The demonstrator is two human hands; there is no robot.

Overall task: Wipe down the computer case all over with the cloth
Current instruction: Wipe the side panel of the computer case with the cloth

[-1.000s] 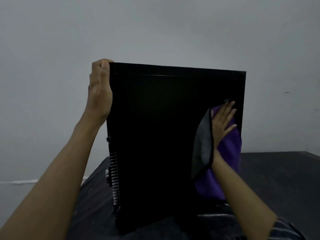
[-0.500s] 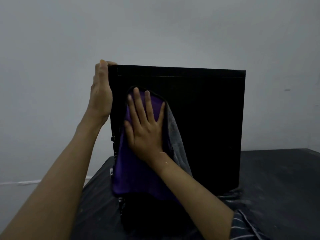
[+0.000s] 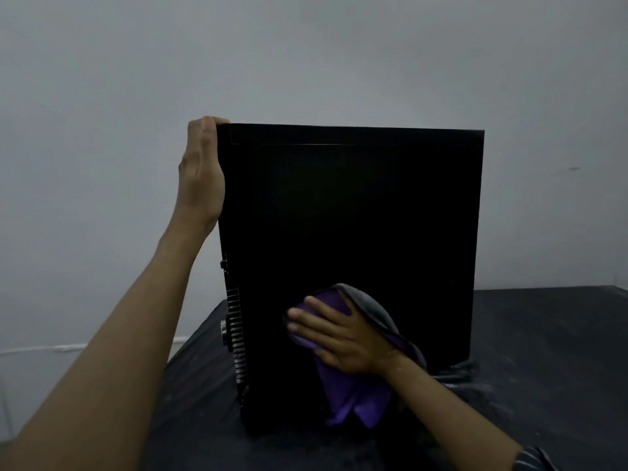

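A black computer case (image 3: pixel 353 212) stands upright on a dark table, its broad side panel facing me. My left hand (image 3: pixel 201 175) grips the case's top left corner, fingers hooked over the top edge and out of sight. My right hand (image 3: pixel 334 333) lies flat with straight, spread fingers on a purple and grey cloth (image 3: pixel 353 396), pressing it against the lower part of the side panel. The cloth's loose end hangs down below my palm.
The dark table (image 3: pixel 543 351) extends to the right and in front of the case. A vent grille (image 3: pixel 236 334) runs down the case's left edge. A plain grey wall (image 3: pixel 306 56) stands behind. A striped sleeve cuff (image 3: pixel 533 460) shows at my right wrist.
My right hand has carried the cloth from the panel's right side across to the upper left, then down to the lower middle. My left hand has stayed on the top corner.
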